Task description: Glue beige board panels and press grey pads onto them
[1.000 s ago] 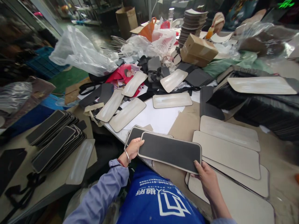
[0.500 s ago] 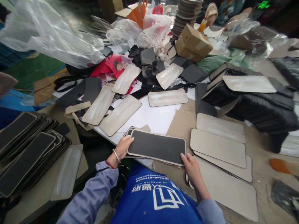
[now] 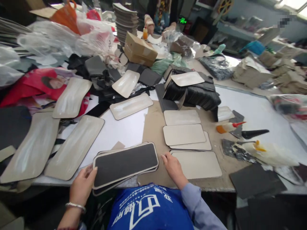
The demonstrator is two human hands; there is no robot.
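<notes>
My left hand is closed on the left edge of a dark rounded panel with a beige border, thumb on top. More panels lie under it, their edges showing, near the table's front edge. My right hand is off that panel, its fingers loosely bent and apart from it. The fingertips are beside the near corner of a plain beige panel on the right; whether they touch it I cannot tell. Other beige panels overlap just behind it.
Shiny-streaked beige panels lie on the left and centre. Behind stand a bundle of black pieces, a cardboard box and plastic bags. A glue bottle lies right. Another person's hand shows at the back.
My right hand has let go of the dark panel's right end and moved toward the beige panels. My left hand still holds the panel's left end. The view has swung right.
</notes>
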